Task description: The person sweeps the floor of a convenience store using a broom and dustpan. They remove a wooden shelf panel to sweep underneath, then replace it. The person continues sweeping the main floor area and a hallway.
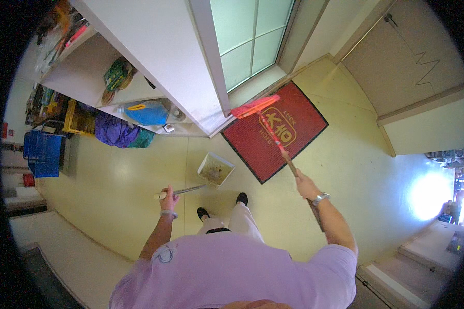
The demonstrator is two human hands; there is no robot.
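Note:
My right hand (308,186) is wrapped round the wooden handle of a broom (255,106). Its red head rests across the far left edge of a red doormat (304,119), beside the door frame. On my left, my left hand (168,197) grips the pale end of a long-handled dustpan (208,174). The dustpan's white box stands on the floor ahead of my feet, with some greyish debris inside. A gap of bare floor separates the box from the mat's near left edge.
A glass-paned door (252,38) stands beyond the mat. To the left are white shelves (90,69) with bags and bottles, a purple bag (116,129), a yellow crate (79,119) and blue baskets (42,153). A beige panel (412,46) rises at the far right.

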